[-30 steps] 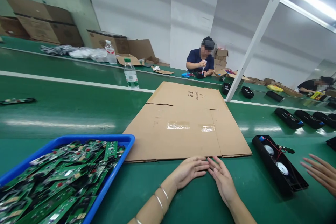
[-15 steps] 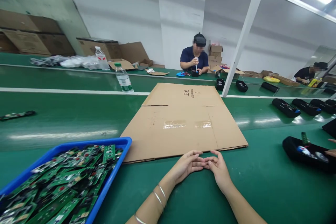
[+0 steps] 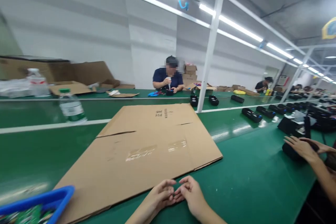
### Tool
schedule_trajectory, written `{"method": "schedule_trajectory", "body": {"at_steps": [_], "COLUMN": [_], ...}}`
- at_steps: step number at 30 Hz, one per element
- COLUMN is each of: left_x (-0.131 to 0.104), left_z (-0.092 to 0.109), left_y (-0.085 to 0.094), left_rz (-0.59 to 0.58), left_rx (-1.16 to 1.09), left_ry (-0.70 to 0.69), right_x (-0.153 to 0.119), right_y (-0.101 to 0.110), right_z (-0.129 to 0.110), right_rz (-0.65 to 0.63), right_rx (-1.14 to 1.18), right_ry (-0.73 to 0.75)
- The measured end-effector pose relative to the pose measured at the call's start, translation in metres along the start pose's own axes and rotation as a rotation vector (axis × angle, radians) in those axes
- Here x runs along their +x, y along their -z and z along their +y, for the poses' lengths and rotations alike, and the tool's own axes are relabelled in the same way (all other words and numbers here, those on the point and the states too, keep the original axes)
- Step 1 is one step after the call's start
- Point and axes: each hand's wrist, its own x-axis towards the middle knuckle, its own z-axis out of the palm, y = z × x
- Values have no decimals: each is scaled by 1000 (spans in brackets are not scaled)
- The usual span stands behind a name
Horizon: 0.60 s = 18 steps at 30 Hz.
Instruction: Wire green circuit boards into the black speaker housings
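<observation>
My left hand (image 3: 163,194) and my right hand (image 3: 189,193) rest together at the near edge of a flattened cardboard box (image 3: 152,133). Their fingers curve loosely toward each other and the lower fingertips meet. Between the index fingers a gap shows, and I see nothing held in either hand. The cardboard lies flat on the green bench (image 3: 252,178), with strips of clear tape and printed characters on it. To the left, a blue tray (image 3: 61,196) of green circuit boards (image 3: 31,215) overlaps the cardboard's corner.
At the right, a co-worker's hands (image 3: 301,147) are on a black case (image 3: 291,152). Several black cases (image 3: 251,114) line the belt. A water bottle (image 3: 71,106) stands at left, and a white post (image 3: 212,45) rises beyond the cardboard. Another person (image 3: 168,77) works across the belt.
My view has swung right and up, so the tray is mostly out of frame. My hands stay together, fingers a little more curled. The co-worker's hands at right now show on the black case.
</observation>
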Motion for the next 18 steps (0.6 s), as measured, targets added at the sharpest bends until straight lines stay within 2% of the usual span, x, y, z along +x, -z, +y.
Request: {"method": "schedule_trajectory", "body": {"at_steps": [6, 11, 18], "left_x": [-2, -2, 2], "left_z": [3, -1, -5], "left_y": [1, 1, 6], "left_rz": [32, 55, -11], "left_rx": [34, 63, 114], "left_ry": [-6, -22, -77], "right_x": [-8, -10, -13], "right_y": [-2, 1, 0], "right_z": [-6, -11, -19], "right_rz": [-105, -234, -281], "right_rx": [-50, -94, -207], "right_ry": [131, 125, 143]}}
